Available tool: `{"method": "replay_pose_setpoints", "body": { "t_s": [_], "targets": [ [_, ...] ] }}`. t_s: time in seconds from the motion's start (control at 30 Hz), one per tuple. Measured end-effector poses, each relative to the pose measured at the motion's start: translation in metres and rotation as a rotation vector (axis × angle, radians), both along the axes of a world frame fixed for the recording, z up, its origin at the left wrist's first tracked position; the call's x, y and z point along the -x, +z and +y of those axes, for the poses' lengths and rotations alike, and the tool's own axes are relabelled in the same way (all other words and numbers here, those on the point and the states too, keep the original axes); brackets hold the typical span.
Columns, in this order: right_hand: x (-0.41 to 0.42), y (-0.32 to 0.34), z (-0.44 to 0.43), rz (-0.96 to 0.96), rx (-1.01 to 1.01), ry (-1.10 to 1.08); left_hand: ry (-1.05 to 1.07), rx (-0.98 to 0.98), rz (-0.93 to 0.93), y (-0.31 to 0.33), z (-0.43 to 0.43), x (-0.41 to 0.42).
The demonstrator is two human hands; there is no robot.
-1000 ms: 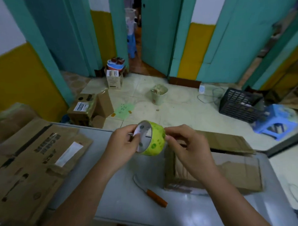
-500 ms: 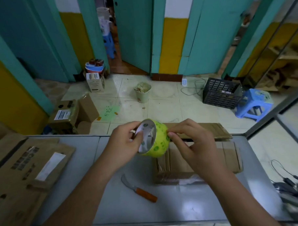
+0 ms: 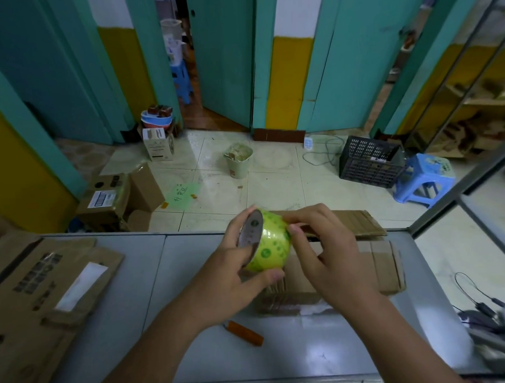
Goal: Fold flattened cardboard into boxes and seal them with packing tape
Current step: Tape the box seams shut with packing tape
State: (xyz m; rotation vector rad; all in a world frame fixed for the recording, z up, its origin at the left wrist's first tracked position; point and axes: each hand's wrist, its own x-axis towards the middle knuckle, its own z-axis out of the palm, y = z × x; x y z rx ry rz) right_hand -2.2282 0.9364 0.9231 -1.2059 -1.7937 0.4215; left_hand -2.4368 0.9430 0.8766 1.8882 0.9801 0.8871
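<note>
left hand (image 3: 228,267) grips tape roll (image 3: 269,245) above counter (image 3: 170,325), mid-view. right hand (image 3: 329,254) pinches roll's rim with curled fingers, probably hunting tape end. flattened cardboard (image 3: 373,261) lies beneath, 4 o'clock of roll; cardboard stack (image 3: 47,287) at 9 o'clock, knife (image 3: 246,333) at 6. early stage, by look: no box folded, nothing sealed.

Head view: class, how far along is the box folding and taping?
Done: no folded box stands on the table. In hand: the left hand grips the green tape roll, and the right hand picks at it. Left: the cardboard beneath lies flat, to be folded and sealed.
</note>
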Motion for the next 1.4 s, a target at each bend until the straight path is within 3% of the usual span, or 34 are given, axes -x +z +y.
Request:
{"method": "replay_pose_setpoints", "body": {
  "t_s": [0.1, 0.2, 0.27, 0.5, 0.73, 0.87, 1.07, 1.23, 1.4],
  "targets": [
    [-0.003, -0.001, -0.002, -0.035, -0.016, 0.072, 0.025, -0.079, 0.072, -0.002, -0.004, 0.002],
    [0.000, -0.004, -0.004, -0.037, -0.029, 0.095, 0.164, -0.328, 0.208, 0.004, -0.003, 0.008],
    [0.007, -0.006, -0.004, -0.003, -0.046, 0.095, 0.198, -0.416, 0.195, 0.007, -0.001, 0.010],
    [0.018, 0.008, -0.007, 0.164, 0.047, 0.110, 0.286, -0.511, 0.051, 0.009, -0.007, 0.013],
    [0.024, 0.012, -0.014, 0.188, 0.068, 0.074, 0.315, -0.628, 0.230, 0.015, -0.012, 0.012],
    [0.027, 0.010, -0.014, 0.382, 0.232, 0.024, 0.347, -0.670, 0.313, 0.015, -0.013, 0.013],
    [0.027, 0.007, -0.009, 0.622, 0.452, 0.005, 0.371, -0.758, 0.346, 0.014, -0.010, 0.017],
    [0.028, 0.003, -0.007, 0.623, 0.460, -0.008, 0.266, -0.701, 0.287, 0.022, -0.007, 0.025],
    [0.030, -0.001, -0.003, 0.662, 0.527, -0.036, 0.353, -0.806, 0.520, 0.019, -0.008, 0.019]
  ]
}}
